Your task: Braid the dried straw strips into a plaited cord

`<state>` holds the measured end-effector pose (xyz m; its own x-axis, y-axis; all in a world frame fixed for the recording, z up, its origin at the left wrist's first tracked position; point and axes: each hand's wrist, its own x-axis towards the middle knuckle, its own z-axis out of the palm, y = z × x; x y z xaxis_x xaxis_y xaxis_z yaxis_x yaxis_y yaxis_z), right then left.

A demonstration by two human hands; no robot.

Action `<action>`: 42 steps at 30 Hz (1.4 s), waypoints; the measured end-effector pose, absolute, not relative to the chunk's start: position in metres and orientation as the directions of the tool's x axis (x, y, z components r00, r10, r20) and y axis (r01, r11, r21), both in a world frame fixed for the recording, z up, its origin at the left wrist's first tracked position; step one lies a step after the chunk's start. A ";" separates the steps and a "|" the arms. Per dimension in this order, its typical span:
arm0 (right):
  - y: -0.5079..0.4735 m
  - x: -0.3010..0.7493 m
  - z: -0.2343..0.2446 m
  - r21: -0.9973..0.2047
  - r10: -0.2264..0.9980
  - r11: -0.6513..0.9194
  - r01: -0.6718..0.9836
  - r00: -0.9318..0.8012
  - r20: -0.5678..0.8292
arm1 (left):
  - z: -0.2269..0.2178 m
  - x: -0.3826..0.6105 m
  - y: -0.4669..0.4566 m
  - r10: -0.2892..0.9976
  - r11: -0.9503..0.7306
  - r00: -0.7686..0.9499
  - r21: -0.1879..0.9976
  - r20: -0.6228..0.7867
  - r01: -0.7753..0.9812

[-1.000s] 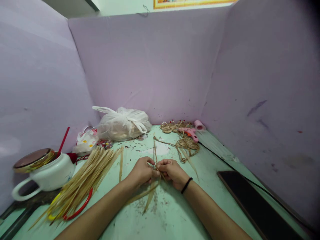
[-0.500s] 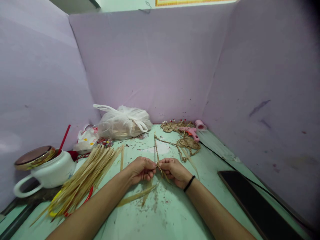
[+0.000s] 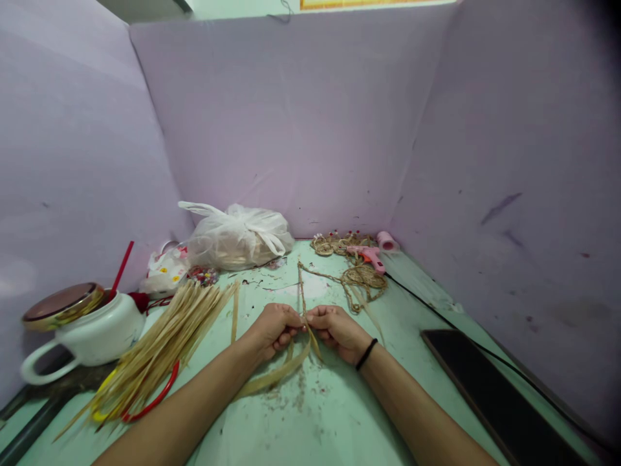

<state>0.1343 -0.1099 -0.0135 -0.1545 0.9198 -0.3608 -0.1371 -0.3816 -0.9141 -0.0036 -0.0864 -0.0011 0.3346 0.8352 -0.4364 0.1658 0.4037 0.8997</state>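
Observation:
Both hands meet at the lower end of a thin braided cord (image 3: 301,288) made of tan plant fibre. My left hand (image 3: 274,329) is closed, thumb and fingertips pinching the strands at the join. Opposite it, my right hand (image 3: 340,331) pinches the same spot, a black band around its wrist. Below the fingers hang loose flat fibre strips (image 3: 279,375), one curving left under my left forearm. The cord runs away from me to a point on the table, then bends right into a loose coil of braid (image 3: 363,277). Fingertips hide the exact crossing of the strands.
At left lie a bundle of dry strips (image 3: 174,336), a red curved handle (image 3: 162,396) and a white mug (image 3: 97,336). Behind are a tied plastic bag (image 3: 237,239), a pink glue gun (image 3: 367,255) and a pink roll (image 3: 387,241). A dark flat slab (image 3: 499,398) lies right.
The loose strips below my fingers have shifted; the long one now arches higher toward the join. Both hands stay pinched at nearly the same place, and the view has moved slightly.

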 end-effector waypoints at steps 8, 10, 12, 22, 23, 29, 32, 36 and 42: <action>-0.108 0.131 -0.016 -0.931 0.939 -0.330 -0.154 -0.155 -0.307 | 0.001 -0.001 -0.088 0.865 0.362 0.283 0.905 -0.415 0.223; -0.107 0.130 -0.017 -0.934 0.938 -0.337 -0.121 -0.132 -0.321 | 0.001 0.000 -0.088 0.873 0.351 0.269 0.907 -0.406 0.230; -0.107 0.129 -0.016 -0.931 0.930 -0.358 -0.073 -0.124 -0.347 | 0.000 0.000 -0.089 0.878 0.351 0.255 0.907 -0.405 0.232; -0.105 0.132 -0.022 -0.965 0.954 -0.261 -0.020 -0.161 -0.254 | 0.002 -0.004 -0.087 0.845 0.353 0.323 0.898 -0.426 0.261; -0.104 0.132 -0.024 -0.972 0.962 -0.235 -0.005 -0.145 -0.232 | 0.002 -0.004 -0.087 0.838 0.367 0.319 0.890 -0.443 0.271; -0.102 0.129 -0.031 -0.980 0.982 -0.132 0.150 -0.116 -0.150 | 0.006 0.000 -0.088 0.875 0.273 0.271 0.871 -0.401 0.409; -0.102 0.128 -0.034 -0.966 0.986 -0.093 0.241 -0.111 -0.122 | 0.005 0.000 -0.086 0.877 0.232 0.284 0.858 -0.388 0.458; -0.100 0.131 -0.036 -0.945 0.994 -0.022 0.328 -0.093 -0.056 | 0.001 -0.002 -0.083 0.864 0.219 0.334 0.879 -0.376 0.424; -0.105 0.137 -0.018 -0.920 0.980 -0.163 0.358 -0.052 -0.194 | -0.005 -0.002 -0.082 0.892 0.130 0.359 0.917 -0.274 0.376</action>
<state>0.1374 -0.1048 -0.0179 -0.0524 0.9797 -0.1936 0.3577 -0.1626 -0.9196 -0.0019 -0.0822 -0.0054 0.3591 0.8923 -0.2737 0.3761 0.1300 0.9174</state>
